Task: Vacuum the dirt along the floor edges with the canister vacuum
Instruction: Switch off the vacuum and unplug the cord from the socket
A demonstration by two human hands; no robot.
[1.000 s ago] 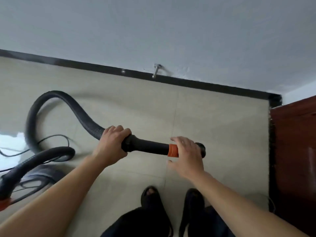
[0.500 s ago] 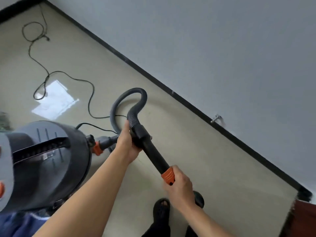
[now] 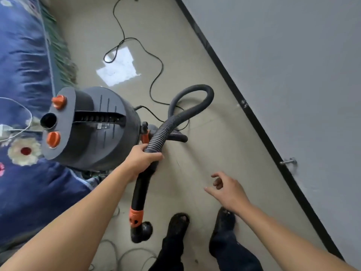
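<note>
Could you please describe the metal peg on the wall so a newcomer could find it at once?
Follow the grey wall on the right down to its black skirting strip. Just above that strip, beyond the right hand, a short silver peg sticks out. The other fitting, farther along the strip, is much smaller.

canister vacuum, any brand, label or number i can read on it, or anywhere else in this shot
No text can be read anywhere in this view.
canister vacuum: small pale label beside the handle slot, too small and blurred to read.
hose, orange collar, blue floral cloth: no writing visible.
</note>
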